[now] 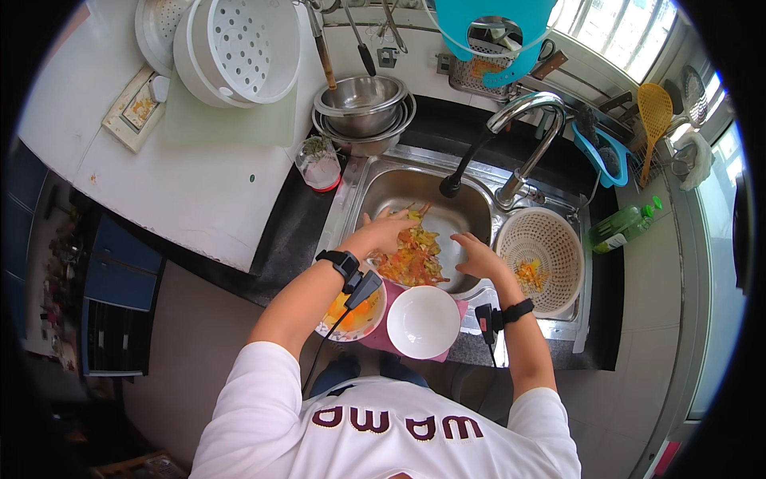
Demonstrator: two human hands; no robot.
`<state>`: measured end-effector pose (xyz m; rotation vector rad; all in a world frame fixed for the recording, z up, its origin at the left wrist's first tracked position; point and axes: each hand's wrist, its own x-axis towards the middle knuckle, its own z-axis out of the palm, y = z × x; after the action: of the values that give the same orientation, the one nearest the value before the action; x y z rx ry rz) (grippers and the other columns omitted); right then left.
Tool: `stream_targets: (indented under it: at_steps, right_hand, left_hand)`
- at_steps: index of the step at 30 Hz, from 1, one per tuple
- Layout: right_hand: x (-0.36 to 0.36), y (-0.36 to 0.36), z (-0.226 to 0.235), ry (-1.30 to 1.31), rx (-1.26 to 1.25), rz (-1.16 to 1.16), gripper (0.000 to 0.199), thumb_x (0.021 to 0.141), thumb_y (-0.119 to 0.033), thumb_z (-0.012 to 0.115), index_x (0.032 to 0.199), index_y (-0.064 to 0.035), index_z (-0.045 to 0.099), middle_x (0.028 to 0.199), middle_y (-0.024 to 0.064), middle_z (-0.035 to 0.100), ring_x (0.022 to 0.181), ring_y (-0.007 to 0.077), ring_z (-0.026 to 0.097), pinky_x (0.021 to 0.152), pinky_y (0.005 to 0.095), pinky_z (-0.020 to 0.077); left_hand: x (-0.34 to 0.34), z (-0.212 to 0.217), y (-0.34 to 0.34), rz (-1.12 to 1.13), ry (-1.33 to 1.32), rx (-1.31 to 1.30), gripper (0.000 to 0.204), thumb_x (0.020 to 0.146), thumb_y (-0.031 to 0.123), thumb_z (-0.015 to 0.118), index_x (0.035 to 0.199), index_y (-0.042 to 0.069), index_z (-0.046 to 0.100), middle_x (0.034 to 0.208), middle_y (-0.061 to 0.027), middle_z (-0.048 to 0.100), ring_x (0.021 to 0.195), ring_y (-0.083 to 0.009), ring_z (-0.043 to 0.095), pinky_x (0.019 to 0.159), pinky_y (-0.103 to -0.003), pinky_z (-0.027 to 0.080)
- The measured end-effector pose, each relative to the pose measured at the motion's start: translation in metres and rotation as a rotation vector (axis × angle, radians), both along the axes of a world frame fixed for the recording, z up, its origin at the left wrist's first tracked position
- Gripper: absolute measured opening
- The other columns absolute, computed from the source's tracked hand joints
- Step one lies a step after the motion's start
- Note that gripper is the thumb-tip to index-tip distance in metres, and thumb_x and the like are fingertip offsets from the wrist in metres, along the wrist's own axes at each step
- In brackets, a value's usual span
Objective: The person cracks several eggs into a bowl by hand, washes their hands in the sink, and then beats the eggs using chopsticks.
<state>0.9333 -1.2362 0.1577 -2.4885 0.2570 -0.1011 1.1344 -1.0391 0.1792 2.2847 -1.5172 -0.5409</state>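
Observation:
A heap of chopped vegetable and fruit scraps [415,259], orange, yellow and green, lies in the left part of the steel sink basin [471,203]. My left hand [388,231] is at the heap's upper left side, palm down with fingers stretched out; whether it touches the scraps I cannot tell. On the basin's right side my right hand [479,259] hovers with its fingers apart and nothing in them. An empty white bowl [423,323] stands at the sink's front edge. Left of it, partly under my left forearm, is a patterned bowl [369,318] holding orange and yellow pieces.
A beige colander [558,239] with orange bits sits right of the basin. The faucet [536,120] arches over the back. Nested steel bowls [363,112] and a jar [319,164] stand left; a green bottle [626,227] lies right. A white steamer [239,52] is on the counter.

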Motion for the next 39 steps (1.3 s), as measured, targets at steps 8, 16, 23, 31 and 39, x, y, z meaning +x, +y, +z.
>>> stream_targets:
  at_steps: [8,16,23,31,39]
  right_hand:
    - [0.013,0.018,0.036,0.149,0.044,-0.133,0.045,0.062,-0.004,0.072,0.104,-0.0050,0.058,0.118,0.0223,0.054,0.099,0.0360,0.058,0.082,0.0381,0.0476]
    - [0.046,0.154,0.100,-0.194,0.202,-0.196,0.032,0.088,-0.003,0.057,0.119,0.0043,0.053,0.102,0.0128,0.065,0.092,0.0184,0.063,0.081,0.0262,0.0487]
    - [0.155,0.464,0.098,0.041,1.216,0.166,0.019,0.091,-0.003,0.054,0.109,0.0027,0.057,0.090,0.0143,0.066,0.083,0.0220,0.066,0.076,0.0340,0.0548]
    - [0.324,0.727,0.061,0.535,1.134,0.528,0.021,0.092,-0.005,0.053,0.110,0.0026,0.057,0.096,0.0130,0.065,0.088,0.0217,0.065,0.082,0.0316,0.0535]
    - [0.494,0.969,0.018,0.696,1.132,0.646,0.015,0.093,-0.010,0.053,0.104,-0.0020,0.060,0.090,0.0086,0.065,0.082,0.0169,0.064,0.077,0.0293,0.0539]
  left_hand:
    - [-0.006,0.036,0.041,-0.179,-0.053,-0.133,0.066,0.065,0.000,0.063,0.126,0.022,0.055,0.149,-0.0105,0.032,0.135,-0.0420,0.027,0.103,-0.058,0.031]
    - [-0.009,0.062,0.237,-0.132,0.529,-0.526,0.048,0.077,0.006,0.054,0.125,0.008,0.055,0.137,-0.0160,0.046,0.114,-0.0311,0.054,0.096,-0.035,0.044]
    - [0.030,0.030,0.571,0.502,1.061,-0.824,0.039,0.091,0.008,0.058,0.129,0.006,0.050,0.124,-0.0069,0.055,0.107,-0.0148,0.057,0.094,-0.029,0.044]
    - [0.041,-0.004,0.855,1.374,0.958,-1.451,0.026,0.089,0.009,0.057,0.115,0.005,0.056,0.107,-0.0077,0.060,0.095,-0.0164,0.059,0.085,-0.028,0.047]
    - [0.080,-0.015,1.057,1.813,0.770,-1.711,0.018,0.089,0.007,0.055,0.107,0.007,0.059,0.100,-0.0054,0.062,0.091,-0.0163,0.060,0.084,-0.028,0.049]
